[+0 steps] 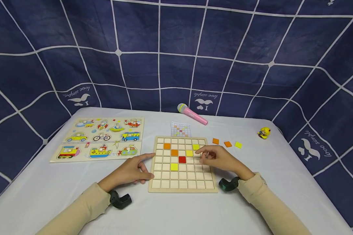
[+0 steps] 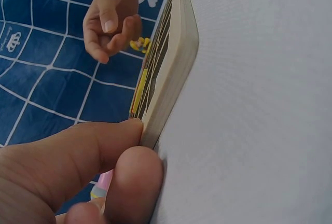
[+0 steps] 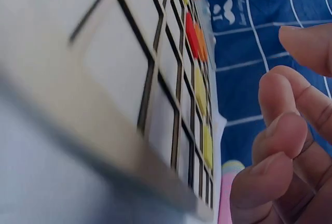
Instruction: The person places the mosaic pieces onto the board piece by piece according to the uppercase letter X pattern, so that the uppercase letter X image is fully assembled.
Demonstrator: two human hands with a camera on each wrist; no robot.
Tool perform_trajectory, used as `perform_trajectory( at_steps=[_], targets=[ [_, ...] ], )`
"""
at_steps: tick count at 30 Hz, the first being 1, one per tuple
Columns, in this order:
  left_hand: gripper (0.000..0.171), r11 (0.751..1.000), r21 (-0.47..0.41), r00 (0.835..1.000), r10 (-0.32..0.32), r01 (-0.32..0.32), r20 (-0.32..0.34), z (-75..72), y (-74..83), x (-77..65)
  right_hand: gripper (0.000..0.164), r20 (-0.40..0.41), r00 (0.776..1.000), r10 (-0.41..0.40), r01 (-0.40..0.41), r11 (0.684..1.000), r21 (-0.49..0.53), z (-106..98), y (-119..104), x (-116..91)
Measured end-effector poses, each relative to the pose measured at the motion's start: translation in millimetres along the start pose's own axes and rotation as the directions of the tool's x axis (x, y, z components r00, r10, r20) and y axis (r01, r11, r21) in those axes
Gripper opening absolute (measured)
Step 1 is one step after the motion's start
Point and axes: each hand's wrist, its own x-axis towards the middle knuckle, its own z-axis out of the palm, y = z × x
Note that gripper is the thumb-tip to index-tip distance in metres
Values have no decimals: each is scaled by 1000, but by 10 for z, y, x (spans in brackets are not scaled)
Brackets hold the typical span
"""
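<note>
A square wooden grid board point(image 1: 166, 184) lies on the table. Set in its cells are two orange tiles point(image 1: 174, 152), a red tile point(image 1: 182, 159) and three yellow tiles point(image 1: 189, 153). My left hand point(image 1: 132, 169) touches the board's left edge with thumb and forefinger spread apart; the left wrist view shows a digit point(image 2: 116, 136) against the wooden rim. Over the board's right side hovers my right hand point(image 1: 220, 159), its fingers loosely bent. Nothing shows between those fingers point(image 3: 282, 130) in the right wrist view.
Two loose orange tiles point(image 1: 215, 141) and a yellow one point(image 1: 238, 144) lie right of the board's far corner. Behind the board are a printed grid card point(image 1: 180, 129) and a pink toy microphone point(image 1: 194, 115). A vehicle puzzle point(image 1: 97, 160) lies left, a yellow figurine point(image 1: 264, 133) far right.
</note>
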Motion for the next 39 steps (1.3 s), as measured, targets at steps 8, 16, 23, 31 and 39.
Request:
perform_trajectory(
  at_steps=[8,16,23,31,39],
  targets=[
    [86,1000,-1,1000,-6,6,-1,5,3,2,33,-95,993,71,-70,997,16,-203,146,-100],
    [86,1000,-3,1000,-7,7,2,7,2,3,36,-164,978,130,-120,990,70,-395,280,-180],
    [86,1000,-3,1000,-5,5,3,1,-4,-1,39,-226,956,187,-174,982,76,-556,405,-238],
    [86,1000,9,1000,-6,6,2,2,2,1,42,-298,919,258,-256,966,46,-648,543,-293],
    [86,1000,5,1000,-22,22,0,2,-6,3,42,-362,877,317,-329,944,31,-693,660,-325]
  ],
)
